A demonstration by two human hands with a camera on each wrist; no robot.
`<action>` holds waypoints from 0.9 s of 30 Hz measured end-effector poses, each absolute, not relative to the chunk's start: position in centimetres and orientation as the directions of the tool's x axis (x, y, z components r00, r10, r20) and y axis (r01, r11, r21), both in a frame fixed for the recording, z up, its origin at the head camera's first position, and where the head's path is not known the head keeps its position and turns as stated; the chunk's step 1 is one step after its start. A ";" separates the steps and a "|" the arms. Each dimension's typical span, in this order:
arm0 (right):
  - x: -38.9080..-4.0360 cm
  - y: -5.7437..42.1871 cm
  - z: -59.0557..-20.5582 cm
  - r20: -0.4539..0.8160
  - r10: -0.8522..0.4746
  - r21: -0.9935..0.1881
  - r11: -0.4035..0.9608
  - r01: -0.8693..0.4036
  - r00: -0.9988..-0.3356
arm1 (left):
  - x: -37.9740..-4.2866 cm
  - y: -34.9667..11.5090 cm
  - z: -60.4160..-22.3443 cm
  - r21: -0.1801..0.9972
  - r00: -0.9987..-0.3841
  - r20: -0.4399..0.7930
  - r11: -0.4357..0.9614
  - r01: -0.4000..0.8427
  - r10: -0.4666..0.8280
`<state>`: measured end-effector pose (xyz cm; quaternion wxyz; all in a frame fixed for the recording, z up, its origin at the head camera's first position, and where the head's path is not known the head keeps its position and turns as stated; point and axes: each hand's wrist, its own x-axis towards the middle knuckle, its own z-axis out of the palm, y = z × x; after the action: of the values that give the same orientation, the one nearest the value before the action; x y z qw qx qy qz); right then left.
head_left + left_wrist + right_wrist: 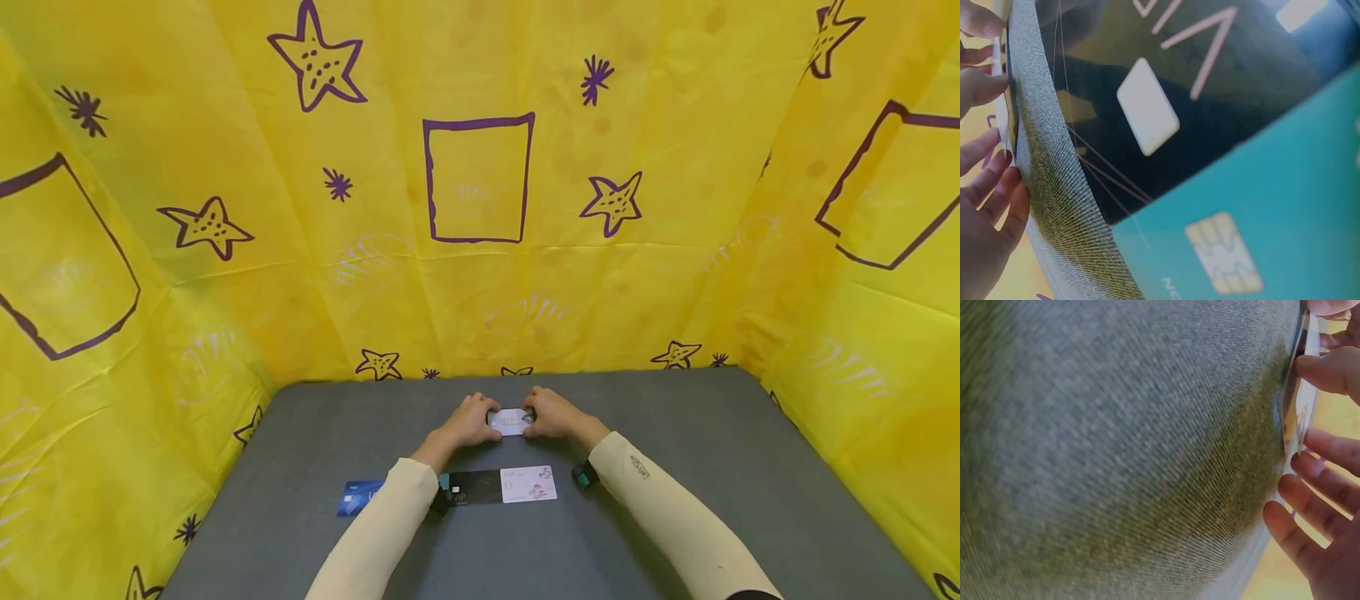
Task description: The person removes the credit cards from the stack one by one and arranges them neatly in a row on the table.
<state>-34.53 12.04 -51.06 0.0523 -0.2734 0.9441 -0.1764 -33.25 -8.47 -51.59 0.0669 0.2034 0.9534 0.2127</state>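
Over the far part of the table, a white card (512, 422) is held at its two short ends between both hands. My left hand (469, 419) pinches its left end between thumb and fingers, and my right hand (553, 412) pinches the right end. Seen edge-on in the right wrist view, the white card (1307, 394) has a dark edge right beside it. Nearer to me lies a row of cards: a blue card (357, 498), a teal card (1297, 181), a black card (480, 488) and a white card with a pink print (528, 484). My left forearm hides part of the row.
The cards lie on a grey cloth-covered table (645, 417). Yellow curtains (480, 308) with purple stars and squares enclose its back and both sides. A dark wrist device (583, 476) sits under the right sleeve cuff.
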 end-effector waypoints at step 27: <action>-34.5 12.5 -51.0 0.014 -0.548 -0.371 0.774 -0.513 -0.836 | -33.0 -9.0 -51.5 0.466 -0.902 -0.012 0.801 0.376 0.431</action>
<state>-34.54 12.48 -50.99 0.0477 -0.2821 0.9405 -0.1832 -33.04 -9.01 -51.52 0.0586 0.2130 0.9470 0.2331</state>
